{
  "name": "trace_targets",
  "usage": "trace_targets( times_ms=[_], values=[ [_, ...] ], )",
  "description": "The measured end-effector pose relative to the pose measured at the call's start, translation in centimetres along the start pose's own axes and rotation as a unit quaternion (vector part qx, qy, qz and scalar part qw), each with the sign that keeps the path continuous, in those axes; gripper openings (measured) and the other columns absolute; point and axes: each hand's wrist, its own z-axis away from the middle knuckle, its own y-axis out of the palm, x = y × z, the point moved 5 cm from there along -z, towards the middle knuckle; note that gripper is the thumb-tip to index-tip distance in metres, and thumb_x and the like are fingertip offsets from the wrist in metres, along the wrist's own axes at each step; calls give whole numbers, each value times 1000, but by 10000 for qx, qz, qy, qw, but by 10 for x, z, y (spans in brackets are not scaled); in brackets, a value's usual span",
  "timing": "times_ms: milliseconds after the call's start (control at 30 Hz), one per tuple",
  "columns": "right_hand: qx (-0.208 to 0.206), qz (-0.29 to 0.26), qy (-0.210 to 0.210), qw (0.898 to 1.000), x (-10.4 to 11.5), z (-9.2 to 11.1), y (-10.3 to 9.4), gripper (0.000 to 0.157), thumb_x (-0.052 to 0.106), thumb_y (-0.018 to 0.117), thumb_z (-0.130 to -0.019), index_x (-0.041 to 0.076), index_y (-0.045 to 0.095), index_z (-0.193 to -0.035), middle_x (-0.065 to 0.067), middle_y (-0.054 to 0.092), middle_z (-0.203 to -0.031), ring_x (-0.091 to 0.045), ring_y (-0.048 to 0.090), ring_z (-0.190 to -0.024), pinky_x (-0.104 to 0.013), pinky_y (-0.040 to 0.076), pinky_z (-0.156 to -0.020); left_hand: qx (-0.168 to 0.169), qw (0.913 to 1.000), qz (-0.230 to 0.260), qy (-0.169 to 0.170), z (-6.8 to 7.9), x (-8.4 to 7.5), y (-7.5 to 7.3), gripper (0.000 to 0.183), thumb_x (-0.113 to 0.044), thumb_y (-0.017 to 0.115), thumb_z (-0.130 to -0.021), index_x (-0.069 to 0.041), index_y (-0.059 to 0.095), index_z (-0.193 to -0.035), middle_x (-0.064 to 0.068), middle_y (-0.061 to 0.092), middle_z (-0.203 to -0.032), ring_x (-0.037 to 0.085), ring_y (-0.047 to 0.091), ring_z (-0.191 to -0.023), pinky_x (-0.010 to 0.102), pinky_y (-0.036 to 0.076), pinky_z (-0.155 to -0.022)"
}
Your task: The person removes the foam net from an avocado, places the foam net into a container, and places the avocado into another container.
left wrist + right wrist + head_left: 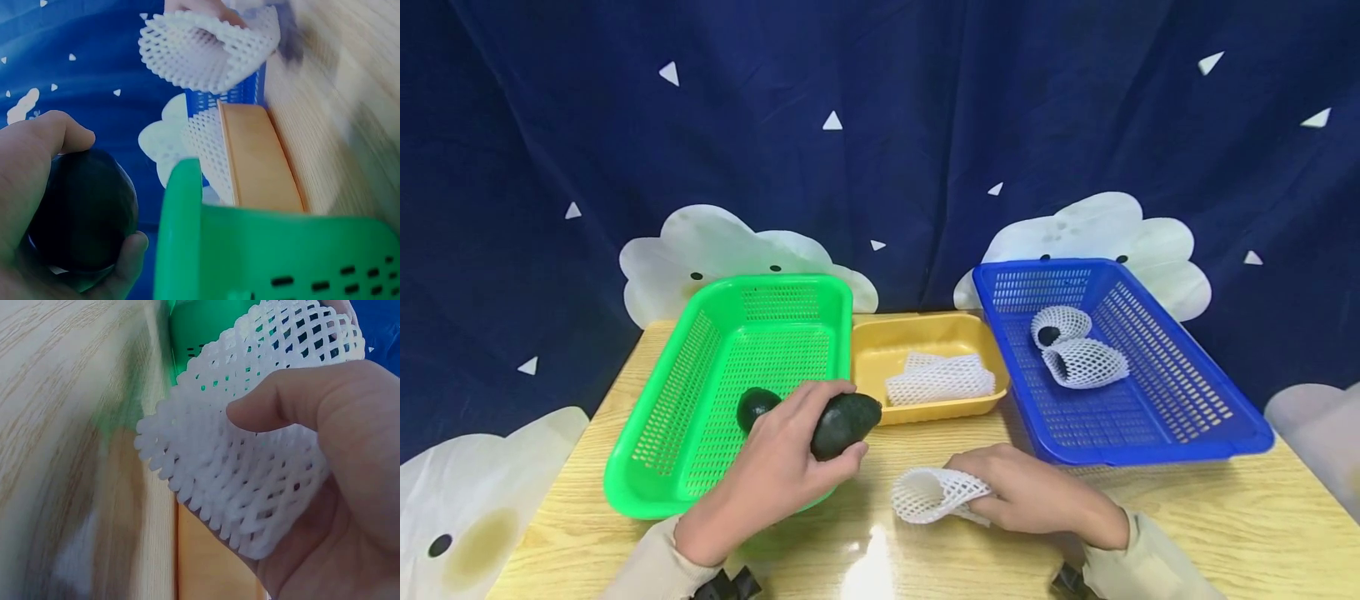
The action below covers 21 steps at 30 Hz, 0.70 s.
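My left hand (790, 454) grips a dark green avocado (846, 425) over the right rim of the green basket (658, 371). In the left wrist view, thumb and fingers wrap round the same avocado (87, 212). My right hand (1037, 492) pinches a white foam net sleeve (928, 496) above the table, its mouth spread and facing left. The right wrist view shows the thumb pressed across the sleeve's mesh (231, 462). Another avocado (756, 407) lies in the green basket, partly hidden behind the left hand.
A yellow tray (880, 333) between the baskets holds a few flat foam net sleeves (942, 382). On the right, a blue basket (1157, 429) contains two sleeved dark fruits (1092, 364). Behind the wooden table (1240, 508) hangs a dark blue curtain (895, 158).
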Motion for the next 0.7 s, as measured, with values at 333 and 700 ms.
trace_targets(
  times_ms=[333, 700],
  values=[
    [-20, 110, 37, 9999, 2, 0, -3, 21, 13, 71, -91, 29, 68, -105, 24, 64, -92, 7, 57, -80, -18, 53, -76, 76, 9992, -286, -268, -5, 19, -8, 58, -36, 80, -83, -18, 60, -134, 3, 69, -124, 16, 67, -93, 33, 53, -70],
    [-6, 38, -16, 10000, 3, 0, -2, 28, 8, 70, -89, 29, 69, -109, 22, 67, -95, 7, 58, -82, -19, 55, -77, 416, 9974, -370, -463, -15, 40, -19, 58, -35, 77, -87, -15, 55, -136, 7, 65, -123, 20, 66, -89, 30, 52, -66]
  ],
)
